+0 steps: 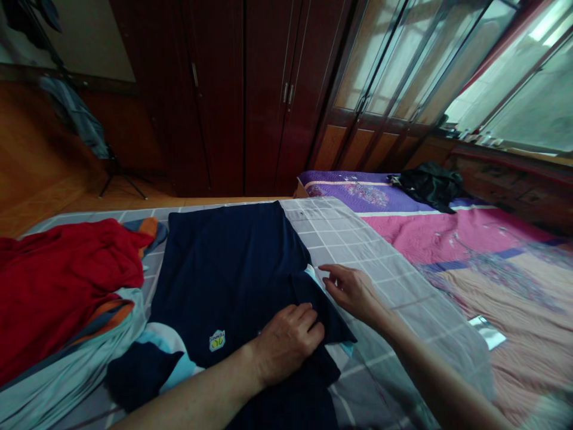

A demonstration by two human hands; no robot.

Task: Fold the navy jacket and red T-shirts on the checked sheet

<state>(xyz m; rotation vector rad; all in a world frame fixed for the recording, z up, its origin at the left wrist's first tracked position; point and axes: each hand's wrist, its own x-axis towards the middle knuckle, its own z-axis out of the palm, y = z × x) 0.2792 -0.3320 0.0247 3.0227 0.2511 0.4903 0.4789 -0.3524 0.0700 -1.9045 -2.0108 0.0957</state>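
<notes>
Pressing down on a navy garment (224, 269), the left hand (286, 343) is lying across a folded flap (313, 310) of the cloth, with its fingers (308, 322) curled and held close together. Whether those fingers are pinching the fabric or only bearing on it cannot be determined from this view. The right hand (353, 292) is remaining open, its fingers (333, 275) slightly spread with no fabric gathered between them, and its fingertips are reaching the upper edge of the flap, just above the left fingers. A pale strip of fabric (314, 276) is showing directly beneath these right fingertips.

A small embroidered badge (217, 340) is sitting on the navy garment just left of the left fingers, and a light-blue panel (168, 346) is showing farther left. The garment is lying flat on a grey checked bedsheet (358, 251), which is extending past the right fingers. A red garment (58, 286) and a striped cloth (67, 370) are lying heaped well left of the fingers. Beyond the right fingers, a pink and purple quilt (447, 239) is carrying a black garment (430, 185) and a shiny silver packet (486, 332). Well ahead of the fingers, a dark wooden wardrobe (268, 89) is standing beside a clothes stand (117, 176) that is holding a grey garment (74, 116).
</notes>
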